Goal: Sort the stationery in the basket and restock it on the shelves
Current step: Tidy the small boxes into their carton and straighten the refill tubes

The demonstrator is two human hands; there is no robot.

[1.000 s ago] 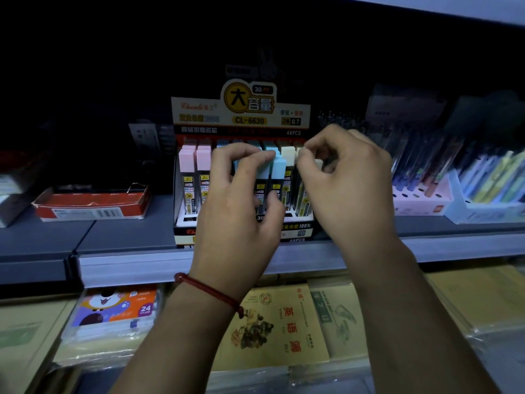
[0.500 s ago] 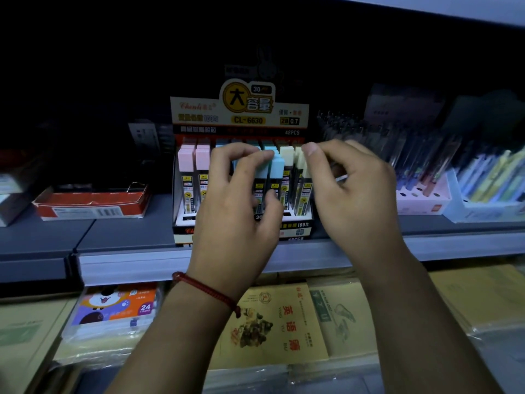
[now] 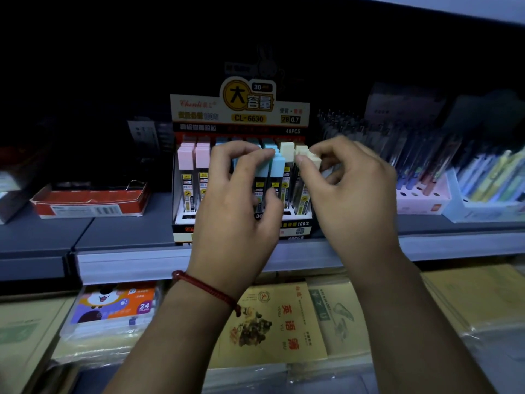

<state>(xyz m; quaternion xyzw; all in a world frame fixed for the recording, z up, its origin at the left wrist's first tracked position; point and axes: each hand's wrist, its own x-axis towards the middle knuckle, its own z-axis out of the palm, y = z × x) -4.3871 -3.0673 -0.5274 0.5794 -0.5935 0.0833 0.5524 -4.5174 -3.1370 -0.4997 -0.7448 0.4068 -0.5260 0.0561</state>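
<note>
Right fingers: I see the thumb and forefinger fingertips (image 3: 301, 161) of the right hand (image 3: 352, 194) pinching the cap of a cream-capped lead case (image 3: 314, 164). The other fingers curl loosely behind.
Left fingers: the left hand (image 3: 235, 203) curls over the tops of the blue-capped lead cases (image 3: 277, 169), thumb against their fronts lower down, gripping them as a bunch.
Where the case is: at the right end of the display box (image 3: 241, 109), its top leaning a little right. I cannot tell whether its foot sits in a slot.
Key relation: the case's long axis runs nearly upright, so the row lies straight below the pinch. The right hand is on it, and the left hand is just to its left on the neighbours.
Next move, my judgement: push down along that axis while the left hand steadies the blue row. A tilted case could jam against the next one.
Around: pink-capped cases (image 3: 187, 157) fill the box's left end. The box stands on the shelf (image 3: 127, 260), with a pen tray (image 3: 420, 196) to its right and notebooks (image 3: 278, 322) on the nearer, lower level.
Basket: not in view.
</note>
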